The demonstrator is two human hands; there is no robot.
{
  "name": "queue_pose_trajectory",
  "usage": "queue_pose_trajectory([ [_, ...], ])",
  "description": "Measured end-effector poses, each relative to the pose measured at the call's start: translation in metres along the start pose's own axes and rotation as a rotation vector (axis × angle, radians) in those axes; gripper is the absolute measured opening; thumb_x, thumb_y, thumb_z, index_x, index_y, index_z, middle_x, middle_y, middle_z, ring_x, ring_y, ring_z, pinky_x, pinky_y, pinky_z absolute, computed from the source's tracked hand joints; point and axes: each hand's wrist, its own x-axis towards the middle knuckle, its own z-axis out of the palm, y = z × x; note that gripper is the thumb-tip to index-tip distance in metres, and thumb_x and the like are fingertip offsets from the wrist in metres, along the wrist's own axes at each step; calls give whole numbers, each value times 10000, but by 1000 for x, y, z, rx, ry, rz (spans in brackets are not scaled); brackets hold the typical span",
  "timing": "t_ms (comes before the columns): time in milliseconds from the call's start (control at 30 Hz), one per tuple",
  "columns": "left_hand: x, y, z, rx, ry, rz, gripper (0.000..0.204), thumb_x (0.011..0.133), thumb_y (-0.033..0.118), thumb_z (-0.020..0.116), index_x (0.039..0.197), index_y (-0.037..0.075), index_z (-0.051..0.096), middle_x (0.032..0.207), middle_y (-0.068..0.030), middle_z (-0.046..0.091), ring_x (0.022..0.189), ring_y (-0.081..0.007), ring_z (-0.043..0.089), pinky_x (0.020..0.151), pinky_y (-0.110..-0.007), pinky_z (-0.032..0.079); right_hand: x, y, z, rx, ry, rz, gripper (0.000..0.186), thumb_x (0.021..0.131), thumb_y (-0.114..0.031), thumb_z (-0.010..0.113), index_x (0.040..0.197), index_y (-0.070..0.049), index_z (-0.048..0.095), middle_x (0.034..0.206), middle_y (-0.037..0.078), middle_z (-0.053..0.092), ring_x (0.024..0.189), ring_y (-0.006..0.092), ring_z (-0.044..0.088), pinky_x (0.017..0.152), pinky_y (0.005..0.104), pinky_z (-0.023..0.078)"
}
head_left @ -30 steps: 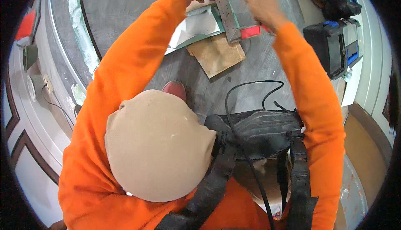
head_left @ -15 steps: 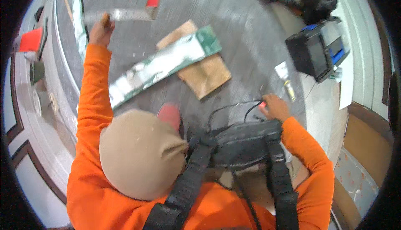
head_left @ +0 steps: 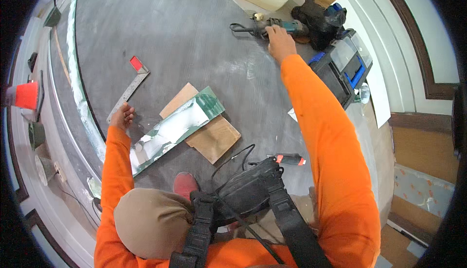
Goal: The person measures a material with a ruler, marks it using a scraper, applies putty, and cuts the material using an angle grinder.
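I had the right hand out at the power tool, beyond the green end of the coated strip and to its right. Its grip was partly curled, fingers draped over the tool's body; whether they had closed on it, I couldn't tell from my feed. The left hand was just left of the strip, fingers half bent at the near end of the metal square; I couldn't say whether that grip pinched the blade or merely touched it.

The strip itself lay across a pair of tan boards on the grey floor, neither hand on it. I judged that laying it on the boards was done, with the square well clear to its left. The power tool looked grounded, so picking it up seemed not yet done; I couldn't make out what was left to do on the strip. A black-and-red hand tool lay loose to the strip's right, and farther right of the strip stood the toolbox.
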Motion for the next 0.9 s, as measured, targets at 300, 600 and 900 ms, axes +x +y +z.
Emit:
queue_pose_trajectory([
  [300,-135,1,16,136,44,165,245,957,337,646,1059,114,640,879,-37,694,643,-92,595,536,-242,479,81,-26,19,-261,-171,78,757,831,-70,681,1500,-179,345,1463,72,455,1357,277,446,1130,521,328],
  [600,-233,74,66,188,-230,322,218,991,265,616,1058,62,657,870,-54,698,670,-96,610,573,-241,495,-13,-73,-61,-207,-471,-51,587,820,-155,731,1367,-147,517,1428,56,495,1426,274,352,1113,579,333],
  [900,-255,47,94,284,-245,369,173,996,227,600,1023,68,662,874,-43,702,708,-79,602,585,-224,476,-8,-29,6,298,139,984,560,795,-325,753,1155,82,614,1191,245,649,1109,388,635,946,472,487],
])
